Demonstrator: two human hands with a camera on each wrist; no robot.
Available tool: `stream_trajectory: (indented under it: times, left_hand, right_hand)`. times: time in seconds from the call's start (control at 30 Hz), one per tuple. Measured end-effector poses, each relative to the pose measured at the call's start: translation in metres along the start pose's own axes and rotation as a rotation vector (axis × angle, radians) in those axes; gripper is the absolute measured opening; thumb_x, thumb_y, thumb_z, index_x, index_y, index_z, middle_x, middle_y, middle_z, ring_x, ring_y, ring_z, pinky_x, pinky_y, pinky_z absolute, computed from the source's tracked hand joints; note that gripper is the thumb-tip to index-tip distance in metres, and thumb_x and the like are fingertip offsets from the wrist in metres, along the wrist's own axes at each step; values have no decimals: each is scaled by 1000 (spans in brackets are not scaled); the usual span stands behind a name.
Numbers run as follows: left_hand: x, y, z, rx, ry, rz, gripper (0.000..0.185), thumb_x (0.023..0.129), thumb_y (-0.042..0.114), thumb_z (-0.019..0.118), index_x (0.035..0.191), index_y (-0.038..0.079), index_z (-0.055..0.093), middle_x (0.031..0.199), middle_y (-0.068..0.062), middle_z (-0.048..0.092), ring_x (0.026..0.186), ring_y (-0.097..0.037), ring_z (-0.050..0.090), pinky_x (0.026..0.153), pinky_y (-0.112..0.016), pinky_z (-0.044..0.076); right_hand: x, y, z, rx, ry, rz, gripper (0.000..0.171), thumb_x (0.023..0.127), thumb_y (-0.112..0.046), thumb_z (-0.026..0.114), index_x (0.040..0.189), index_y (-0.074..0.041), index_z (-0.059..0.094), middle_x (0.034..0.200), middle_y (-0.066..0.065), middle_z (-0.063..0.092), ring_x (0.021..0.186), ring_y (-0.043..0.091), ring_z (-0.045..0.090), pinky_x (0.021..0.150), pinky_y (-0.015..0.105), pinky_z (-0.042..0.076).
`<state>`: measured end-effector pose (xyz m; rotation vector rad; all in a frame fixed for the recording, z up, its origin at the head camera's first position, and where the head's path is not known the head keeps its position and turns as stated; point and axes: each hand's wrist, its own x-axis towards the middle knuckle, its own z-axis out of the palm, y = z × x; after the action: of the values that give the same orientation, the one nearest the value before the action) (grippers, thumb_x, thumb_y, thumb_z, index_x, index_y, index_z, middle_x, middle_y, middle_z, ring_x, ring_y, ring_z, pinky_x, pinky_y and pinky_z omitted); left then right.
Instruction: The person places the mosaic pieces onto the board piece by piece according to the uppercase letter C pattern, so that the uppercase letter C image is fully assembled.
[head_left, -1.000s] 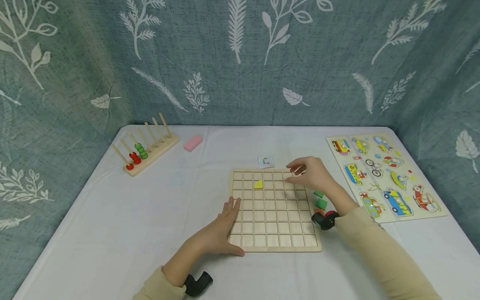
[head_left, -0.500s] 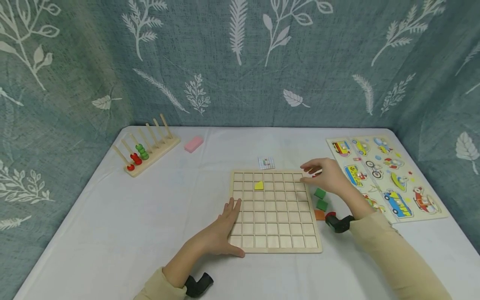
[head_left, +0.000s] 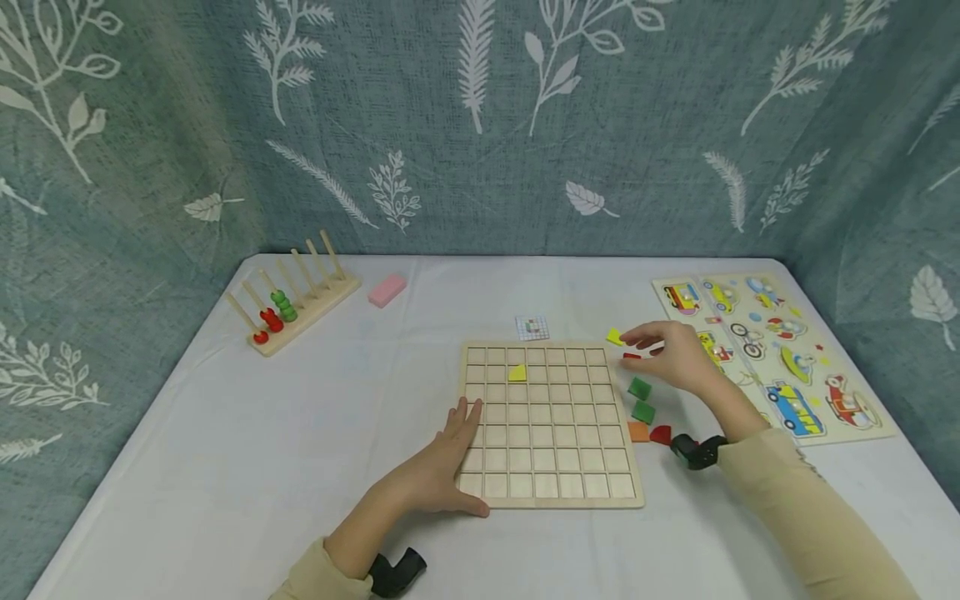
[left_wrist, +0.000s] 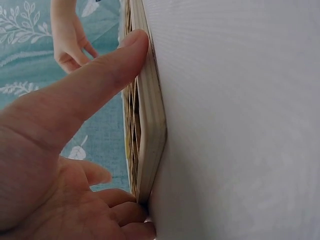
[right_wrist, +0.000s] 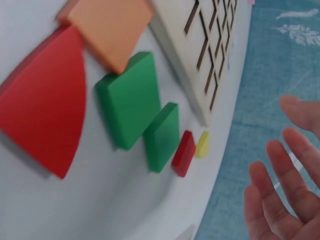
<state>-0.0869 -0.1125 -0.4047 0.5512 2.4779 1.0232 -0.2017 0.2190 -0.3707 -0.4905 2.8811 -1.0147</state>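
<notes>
The wooden grid board (head_left: 546,421) is lying flat on the white table (head_left: 225,450), and everything else is best placed against it. The left hand (head_left: 442,467) is resting on the board's left edge near its front corner, fingers straight and spread, palm down; in the left wrist view the thumb (left_wrist: 95,80) is pressing along the board's side while the other fingers are lying over the grid, gripping nothing. One yellow piece (head_left: 517,372) is sitting in a cell in the second row from the far edge, towards the left of the board. The right hand (head_left: 678,354) is hovering just off the board's far right corner, fingers loosely extended and slightly apart, holding nothing; in the right wrist view its fingertips (right_wrist: 280,185) are hanging in the air clear of the pieces. Just beside those fingertips a small yellow piece (head_left: 615,337) and a small red piece (head_left: 632,357) are lying on the table. Along the board's right edge two green pieces (head_left: 641,400) are lying near each other, then an orange square (head_left: 638,431) and a red quarter-round piece (head_left: 661,434) closer to the front. Behind the far edge of the board a small patterned card (head_left: 532,327) is lying. Well to the right of the board is a vehicle puzzle (head_left: 772,354); well to the far left are a wooden peg rack (head_left: 292,300) with red and green rings and a pink block (head_left: 386,289).
</notes>
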Motion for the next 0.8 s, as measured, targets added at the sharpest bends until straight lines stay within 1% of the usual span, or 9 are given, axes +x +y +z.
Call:
stream_trajectory:
  times: [0.1,0.33,0.53,0.8]
  left_hand:
    - [0,0,0,0,0,2,122,60,26,85,146,1,2,149,-23,-8,136,-37,-5,107,-52,12]
    - [0,1,-1,-9,-3,15,122,61,25,85,146,0,1,149,-25,-8,136,-38,-5,107,-53,11]
    - [1,0,0,-2,-1,9,122,61,26,85,146,1,1,149,-24,-8,136,-37,-5,107,-52,12]
    - [1,-1,1,-2,1,9,122,60,26,85,146,1,1,149,-24,-8,136,-37,-5,107,-52,12]
  right_hand:
    - [0,4,-1,-7,-1,13,33,78,-14,72,106,2,66,103,17,65,93,30,59,79,43,49]
    - [-1,12,-2,-8,-34,51,33,79,-14,71,107,1,65,106,18,64,95,33,58,78,44,49]
    - [2,17,-3,-7,-53,84,33,79,-14,71,109,0,65,109,18,62,98,34,56,79,45,49]
    - [3,24,-2,-19,-67,109,32,78,-12,71,106,1,66,108,18,63,100,35,56,78,46,48]
